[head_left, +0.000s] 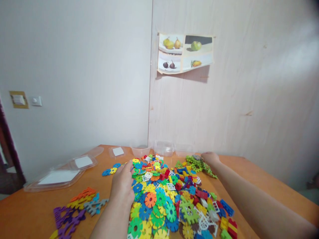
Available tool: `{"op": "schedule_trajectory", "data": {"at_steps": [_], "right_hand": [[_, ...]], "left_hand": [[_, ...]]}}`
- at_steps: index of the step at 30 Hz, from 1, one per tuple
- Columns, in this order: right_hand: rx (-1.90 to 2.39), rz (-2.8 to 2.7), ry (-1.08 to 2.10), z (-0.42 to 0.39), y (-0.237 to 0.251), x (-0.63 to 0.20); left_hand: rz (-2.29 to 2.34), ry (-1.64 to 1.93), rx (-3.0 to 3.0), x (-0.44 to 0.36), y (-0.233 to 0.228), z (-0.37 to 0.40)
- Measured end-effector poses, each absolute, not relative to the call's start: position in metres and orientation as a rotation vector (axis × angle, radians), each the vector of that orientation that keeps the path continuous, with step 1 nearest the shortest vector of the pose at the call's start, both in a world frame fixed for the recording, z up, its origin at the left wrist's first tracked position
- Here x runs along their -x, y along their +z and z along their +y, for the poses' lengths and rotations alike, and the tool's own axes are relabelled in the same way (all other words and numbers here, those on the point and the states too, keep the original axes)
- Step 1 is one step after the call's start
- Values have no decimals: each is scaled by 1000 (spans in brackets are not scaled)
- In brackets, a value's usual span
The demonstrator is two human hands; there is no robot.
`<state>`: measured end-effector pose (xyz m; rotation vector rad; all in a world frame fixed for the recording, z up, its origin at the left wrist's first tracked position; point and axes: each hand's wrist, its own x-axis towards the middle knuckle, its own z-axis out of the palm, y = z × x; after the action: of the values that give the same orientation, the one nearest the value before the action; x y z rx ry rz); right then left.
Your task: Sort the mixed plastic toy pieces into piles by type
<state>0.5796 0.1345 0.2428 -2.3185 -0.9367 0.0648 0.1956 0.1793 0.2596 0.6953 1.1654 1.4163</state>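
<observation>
My left hand [124, 182] rests along the left side of a heaped pile of toys, back up, with its fingers stretched forward and apart from the thumb. Beside it lie notched plastic discs [151, 199] in several colours. At the pile's far right, my right hand [210, 157] reaches in with its fingers curled. Just left of and below it are green interlocking pieces [196, 162]; what the fingers hold, if anything, is hidden. Small building bricks [226, 208] and white lattice pieces [204, 222] are mixed into the pile's right side.
Purple interlocking pieces [68, 219], orange ones [83, 194] and grey ones [95, 206] lie at the front left. Clear lids [45, 184] with white labels are behind them. Clear tubs [163, 148] stand at the table's back edge, against the wall [99, 66].
</observation>
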Motion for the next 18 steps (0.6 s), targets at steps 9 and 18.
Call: {"op": "schedule_trajectory", "data": {"at_steps": [9,18], "right_hand": [[2353,-1359,11,150,259,-516],[2567,-1589,120,189,253,-460]], "left_hand": [[1173,1405,-708,-195,259,179],[1185,1387,-713,-194,260,178]]}}
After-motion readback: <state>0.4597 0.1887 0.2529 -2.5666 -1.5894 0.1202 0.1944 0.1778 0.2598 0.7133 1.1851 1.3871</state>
